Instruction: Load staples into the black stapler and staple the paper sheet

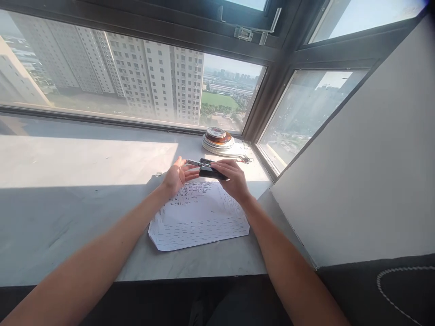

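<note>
A black stapler (213, 172) is held above the papers, opened up so that its silver metal rail (194, 163) sticks out to the left. My right hand (234, 176) wraps round its black body from the right. At the rail's left end is my left hand (176, 176), palm up, with the rail between thumb and fingers and the lower fingers stretched out underneath. Below both hands lies a stack of white paper (204, 222) with cut corners, covered in handwriting and rows of short dark dashes. Whether staples sit in the rail is too small to tell.
On the marble sill (84, 217), a small metallic strip (158, 174) lies left of my left hand. Stacked plates (217, 146) with a brown dish stand in the window corner, beside a tangle of thin dark wire (245, 159). A white wall (356, 172) slopes along the right.
</note>
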### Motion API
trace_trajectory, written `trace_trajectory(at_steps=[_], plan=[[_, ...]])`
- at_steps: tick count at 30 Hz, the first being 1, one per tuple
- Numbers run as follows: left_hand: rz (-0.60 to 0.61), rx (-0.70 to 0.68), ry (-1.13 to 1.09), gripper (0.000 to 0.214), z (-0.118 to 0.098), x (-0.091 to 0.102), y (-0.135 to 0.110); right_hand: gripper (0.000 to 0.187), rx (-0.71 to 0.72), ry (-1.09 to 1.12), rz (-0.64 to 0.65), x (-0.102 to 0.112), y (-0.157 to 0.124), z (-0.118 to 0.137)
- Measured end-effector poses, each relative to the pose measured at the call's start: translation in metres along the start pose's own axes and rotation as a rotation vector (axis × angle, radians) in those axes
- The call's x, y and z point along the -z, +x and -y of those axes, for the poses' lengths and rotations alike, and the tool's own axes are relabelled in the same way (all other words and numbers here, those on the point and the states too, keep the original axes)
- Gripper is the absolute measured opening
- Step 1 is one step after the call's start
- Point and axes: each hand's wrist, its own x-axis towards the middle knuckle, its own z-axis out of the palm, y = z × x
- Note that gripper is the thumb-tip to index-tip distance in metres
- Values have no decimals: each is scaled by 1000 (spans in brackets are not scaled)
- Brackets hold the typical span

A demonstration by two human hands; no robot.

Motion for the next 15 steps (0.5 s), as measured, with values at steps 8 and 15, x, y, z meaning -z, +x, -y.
trace_trajectory(at_steps=[8, 15], plan=[[32, 138, -67, 46, 1, 1, 1, 41, 284, -343, 188, -7, 0, 6], [-56, 56, -14, 21, -9, 4, 2, 27, 19, -228, -40, -7, 0, 4]])
